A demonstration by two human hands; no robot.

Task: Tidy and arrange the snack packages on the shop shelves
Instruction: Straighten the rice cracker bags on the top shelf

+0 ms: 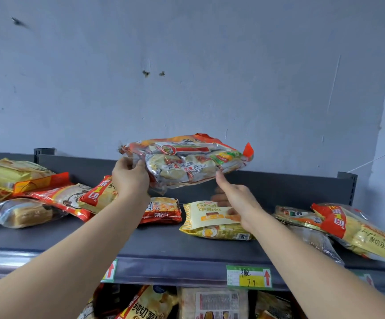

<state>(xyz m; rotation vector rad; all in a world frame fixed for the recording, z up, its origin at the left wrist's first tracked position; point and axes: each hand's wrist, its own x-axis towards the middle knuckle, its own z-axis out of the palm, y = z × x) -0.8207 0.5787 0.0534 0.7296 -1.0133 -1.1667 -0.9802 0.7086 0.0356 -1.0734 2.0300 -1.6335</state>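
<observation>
Grey wall (pixel 187 65) backs the dark shelf (pixel 159 240). Above it hangs the rice-cracker bag (pixel 187 162), one end clutched in the left grip (pixel 130 178); the right grip (pixel 235 196), unclenched, only props its underside with a fingertip. Slick film may slip, dropping onto the croissant pack (pixel 210 217) beneath that grip.

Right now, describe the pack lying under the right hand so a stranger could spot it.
On the dark grey top shelf, look mid-shelf above the green-and-yellow price tag. The croissant pack lies flat there, partly behind the right hand. Unlike the red snack pack on its left, it is plain pale yellow, lettered "Croi".
</observation>
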